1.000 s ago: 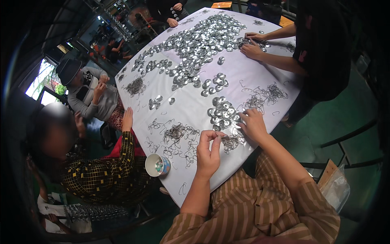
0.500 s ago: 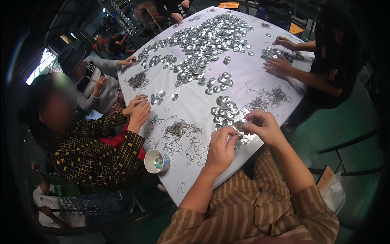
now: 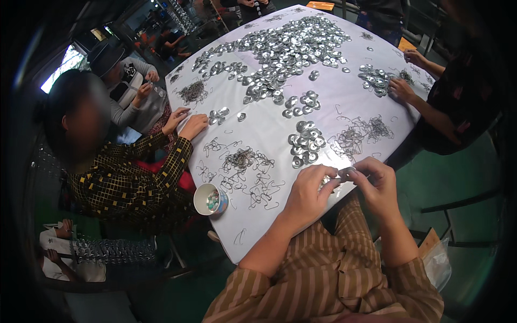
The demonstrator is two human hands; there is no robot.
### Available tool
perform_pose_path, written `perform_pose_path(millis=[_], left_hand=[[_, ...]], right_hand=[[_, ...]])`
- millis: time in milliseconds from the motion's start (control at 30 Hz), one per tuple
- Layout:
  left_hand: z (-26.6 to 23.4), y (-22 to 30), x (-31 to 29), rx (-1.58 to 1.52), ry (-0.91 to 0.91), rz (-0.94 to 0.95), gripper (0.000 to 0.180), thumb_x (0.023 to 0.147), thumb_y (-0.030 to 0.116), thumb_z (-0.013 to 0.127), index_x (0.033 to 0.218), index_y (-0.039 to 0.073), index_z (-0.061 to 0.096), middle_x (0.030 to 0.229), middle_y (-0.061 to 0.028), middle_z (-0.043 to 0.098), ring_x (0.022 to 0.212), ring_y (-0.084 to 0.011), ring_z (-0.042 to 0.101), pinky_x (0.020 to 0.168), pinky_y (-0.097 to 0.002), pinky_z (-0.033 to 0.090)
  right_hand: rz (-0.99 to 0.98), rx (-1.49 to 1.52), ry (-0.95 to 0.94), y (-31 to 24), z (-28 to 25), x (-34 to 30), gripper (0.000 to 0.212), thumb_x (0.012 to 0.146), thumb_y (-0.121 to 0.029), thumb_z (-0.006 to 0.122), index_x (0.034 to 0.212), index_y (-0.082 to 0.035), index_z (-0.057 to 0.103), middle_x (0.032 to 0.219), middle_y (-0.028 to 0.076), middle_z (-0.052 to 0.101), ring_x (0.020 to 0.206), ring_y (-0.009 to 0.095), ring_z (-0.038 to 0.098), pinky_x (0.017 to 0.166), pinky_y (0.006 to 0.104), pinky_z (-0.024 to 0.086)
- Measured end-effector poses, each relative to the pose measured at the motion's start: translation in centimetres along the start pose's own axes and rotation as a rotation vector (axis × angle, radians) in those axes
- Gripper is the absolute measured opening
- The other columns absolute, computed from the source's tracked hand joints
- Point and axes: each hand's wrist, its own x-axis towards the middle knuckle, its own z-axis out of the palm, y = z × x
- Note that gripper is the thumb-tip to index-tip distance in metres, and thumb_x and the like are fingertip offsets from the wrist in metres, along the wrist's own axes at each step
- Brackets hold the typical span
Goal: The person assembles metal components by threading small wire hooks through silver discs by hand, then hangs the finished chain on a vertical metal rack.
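Note:
Close together over the table's near edge, both my hands are closed at the fingertips. My right hand (image 3: 379, 185) pinches a round silver metal disc (image 3: 349, 170), mostly covered by the fingers. My left hand (image 3: 311, 194) meets it, its thumb and index finger pressed on a thin dark wire piece whose shape is largely hidden. Just beyond them lies a small pile of silver discs (image 3: 306, 142), each with a hole in the middle. Bent wire hooks (image 3: 350, 141) are tangled to the right of that pile, and more loose wire hooks (image 3: 242, 159) spread out to the left.
A large heap of discs (image 3: 301, 46) covers the far part of the white table (image 3: 264, 126). At its left edge stands a paper cup (image 3: 202, 200) with small white and green pieces inside. Co-workers sit left; another person's hand (image 3: 401, 90) touches discs at right.
My hands have shifted slightly right and drawn nearer each other, with the disc now tipped more edge-on. The left co-worker's hands have moved apart; the right co-worker's hands have pulled back from the discs.

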Motion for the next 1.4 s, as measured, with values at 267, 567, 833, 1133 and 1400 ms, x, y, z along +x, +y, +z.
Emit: perform_pose_path(millis=[267, 567, 833, 1133, 1400], left_hand=[[2.8, -11.0, -0.8, 0.585, -0.062, -0.315, 0.045, 0.091, 0.022, 0.048, 0.129, 0.000, 0.040, 0.135, -0.0214, 0.039, 0.128, -0.0334, 0.035, 0.108, -0.0451, 0.021], [-4.7, -13.0, -3.0, 0.835, 0.154, -0.320, 0.010, 0.077, 0.006, 0.058, 0.080, -0.001, 0.065, 0.085, -0.0119, 0.062, 0.085, -0.0296, 0.056, 0.076, -0.0388, 0.046], [-4.8, -13.0, -2.7, 0.985, -0.174, -0.067, 0.003, 0.071, 0.004, 0.061, 0.069, 0.002, 0.061, 0.079, -0.0087, 0.059, 0.080, -0.0257, 0.057, 0.070, -0.0356, 0.049], [-5.1, -12.4, -2.9, 0.891, -0.253, 0.092, 0.003, 0.067, 0.002, 0.058, 0.066, 0.003, 0.060, 0.074, -0.0074, 0.057, 0.078, -0.0232, 0.058, 0.064, -0.0333, 0.051], [-3.1, -11.4, -1.7, 1.135, -0.441, 0.056, 0.007, 0.070, 0.002, 0.055, 0.069, 0.004, 0.062, 0.074, -0.0092, 0.061, 0.074, -0.0243, 0.061, 0.063, -0.0330, 0.051]], right_hand=[[-0.027, -0.183, -0.043, 0.2, -3.3, -2.9, 0.006, 0.073, 0.002, 0.061, 0.075, 0.003, 0.056, 0.067, 0.008, 0.056, 0.062, 0.016, 0.056, 0.059, 0.0257, 0.042], [0.144, -0.043, -0.097, 3.4, -4.5, -6.2, 0.004, 0.074, 0.005, 0.060, 0.076, 0.003, 0.057, 0.070, 0.008, 0.055, 0.062, 0.015, 0.057, 0.057, 0.0246, 0.043], [0.107, -0.127, -0.177, 4.2, -3.1, -7.0, 0.007, 0.072, 0.005, 0.061, 0.078, 0.003, 0.060, 0.072, 0.009, 0.057, 0.067, 0.019, 0.056, 0.059, 0.0276, 0.043], [0.112, -0.100, -0.191, 4.4, -2.2, -7.2, 0.008, 0.072, 0.004, 0.064, 0.080, 0.002, 0.061, 0.074, 0.009, 0.058, 0.067, 0.020, 0.056, 0.058, 0.0284, 0.043], [0.105, -0.086, -0.203, 4.7, -1.3, -7.4, 0.007, 0.074, 0.004, 0.062, 0.081, 0.002, 0.061, 0.076, 0.010, 0.057, 0.069, 0.021, 0.058, 0.058, 0.0292, 0.046]])
